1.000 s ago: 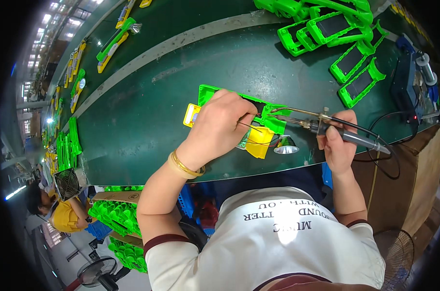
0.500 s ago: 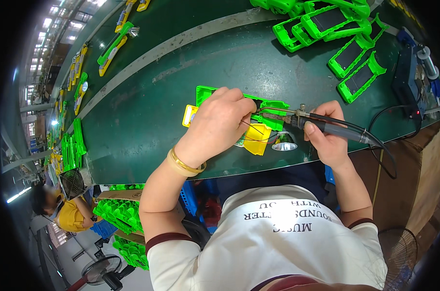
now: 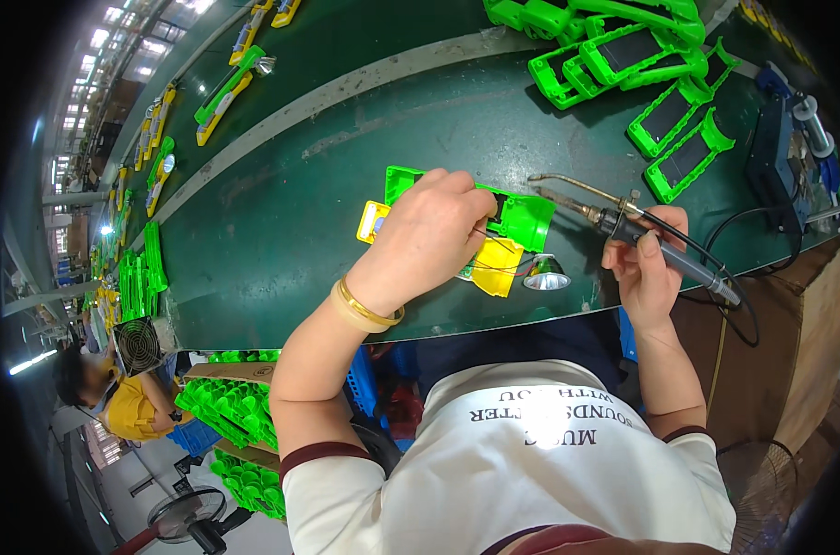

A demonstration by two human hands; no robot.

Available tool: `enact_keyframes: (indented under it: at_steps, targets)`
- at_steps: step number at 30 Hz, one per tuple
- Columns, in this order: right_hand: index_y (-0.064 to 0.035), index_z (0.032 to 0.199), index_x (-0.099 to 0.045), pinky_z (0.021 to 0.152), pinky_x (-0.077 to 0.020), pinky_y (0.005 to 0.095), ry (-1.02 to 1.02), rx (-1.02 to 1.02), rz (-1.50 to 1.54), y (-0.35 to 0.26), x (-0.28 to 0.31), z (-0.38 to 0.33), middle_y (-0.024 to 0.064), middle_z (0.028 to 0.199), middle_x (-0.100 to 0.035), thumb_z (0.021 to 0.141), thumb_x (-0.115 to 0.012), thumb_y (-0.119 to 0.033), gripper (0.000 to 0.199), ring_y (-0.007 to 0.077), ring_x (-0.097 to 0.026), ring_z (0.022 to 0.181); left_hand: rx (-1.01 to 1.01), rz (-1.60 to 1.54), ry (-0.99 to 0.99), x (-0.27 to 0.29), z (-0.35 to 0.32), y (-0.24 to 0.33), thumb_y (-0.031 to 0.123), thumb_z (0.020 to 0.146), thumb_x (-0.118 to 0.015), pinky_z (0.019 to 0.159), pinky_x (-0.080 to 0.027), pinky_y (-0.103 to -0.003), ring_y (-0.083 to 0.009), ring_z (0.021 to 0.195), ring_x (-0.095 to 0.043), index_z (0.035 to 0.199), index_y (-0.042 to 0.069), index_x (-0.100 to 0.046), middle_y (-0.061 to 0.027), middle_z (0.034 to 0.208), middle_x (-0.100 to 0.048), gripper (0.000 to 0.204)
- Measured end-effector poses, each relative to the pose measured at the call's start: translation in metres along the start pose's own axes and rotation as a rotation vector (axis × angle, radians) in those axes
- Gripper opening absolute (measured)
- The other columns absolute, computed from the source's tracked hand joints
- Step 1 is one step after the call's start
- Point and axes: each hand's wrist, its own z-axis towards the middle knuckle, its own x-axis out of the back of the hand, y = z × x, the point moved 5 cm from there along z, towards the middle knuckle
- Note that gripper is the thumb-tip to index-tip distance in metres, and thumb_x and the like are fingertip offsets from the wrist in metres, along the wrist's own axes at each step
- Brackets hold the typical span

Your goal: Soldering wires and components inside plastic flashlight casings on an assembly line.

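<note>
Left hand (image 3: 429,236) lies palm down on the green housing (image 3: 522,217), near the centre of the dark green worktop (image 3: 281,222). Its grip is closed, fingertips pinching at the housing's upper face; whatever is pinched is too small to identify. The housing projects from under the hand toward 3 o'clock, with a further edge showing at 12 o'clock. A yellow part (image 3: 496,266) sits just below the housing, at 4 o'clock from the hand, and another yellow piece (image 3: 372,222) shows at 9 o'clock. Thin wires (image 3: 503,270) cross the yellow part.

Right hand (image 3: 647,268) holds a soldering iron (image 3: 623,227); the grip is closed round its dark handle. The metal tip points toward 10 o'clock and stands just clear of the housing's right end. The iron's cable (image 3: 748,305) trails toward 4 o'clock.

A small silver reflector cone (image 3: 546,276) rests between the hands, near the worktop's front edge. More green housings (image 3: 684,148) are stacked at 1 o'clock.
</note>
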Motion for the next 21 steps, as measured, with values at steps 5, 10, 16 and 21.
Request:
enact_keyframes:
  at_steps: [5, 10, 16, 21]
  targets:
    - [-0.0028, 0.102, -0.027, 0.070, -0.0527, 0.0337, -0.033, -0.010, 0.075, -0.001, -0.029, 0.008, 0.0210, 0.103, -0.050, 0.090, -0.042, -0.016, 0.024, 0.0286, -0.056, 0.096, -0.057, -0.048, 0.035, -0.004, -0.005, 0.002, 0.004, 0.064, -0.058, 0.061, -0.043, -0.036, -0.0276, 0.066, -0.050, 0.070, 0.006, -0.056, -0.0100, 0.067, -0.049, 0.007]
    - [-0.0024, 0.101, -0.028, 0.077, -0.0505, 0.0361, -0.045, -0.119, 0.084, 0.009, -0.040, 0.011, 0.0187, 0.103, -0.049, 0.090, -0.043, -0.016, 0.023, 0.0266, -0.056, 0.095, -0.049, -0.066, 0.041, -0.006, -0.010, 0.006, 0.005, 0.065, -0.059, 0.060, -0.043, -0.036, -0.0274, 0.067, -0.049, 0.071, 0.006, -0.056, -0.0096, 0.067, -0.048, 0.007]
    - [-0.0048, 0.102, -0.029, 0.071, -0.0518, 0.0353, -0.035, -0.142, 0.070, 0.007, -0.034, 0.012, 0.0168, 0.097, -0.051, 0.090, -0.043, -0.016, 0.021, 0.0249, -0.059, 0.085, -0.061, -0.074, 0.038, -0.005, -0.010, 0.016, 0.004, 0.067, -0.058, 0.061, -0.043, -0.034, -0.0259, 0.067, -0.049, 0.074, 0.005, -0.056, -0.0085, 0.068, -0.048, 0.007]
    - [-0.0064, 0.105, -0.030, 0.065, -0.0534, 0.0348, 0.002, -0.094, 0.053, 0.008, -0.029, 0.012, 0.0143, 0.093, -0.052, 0.091, -0.041, -0.019, 0.022, 0.0246, -0.061, 0.081, -0.037, -0.078, -0.029, -0.005, -0.007, 0.022, 0.005, 0.068, -0.056, 0.065, -0.042, -0.036, -0.0276, 0.071, -0.049, 0.072, 0.003, -0.055, -0.0107, 0.073, -0.050, 0.005]
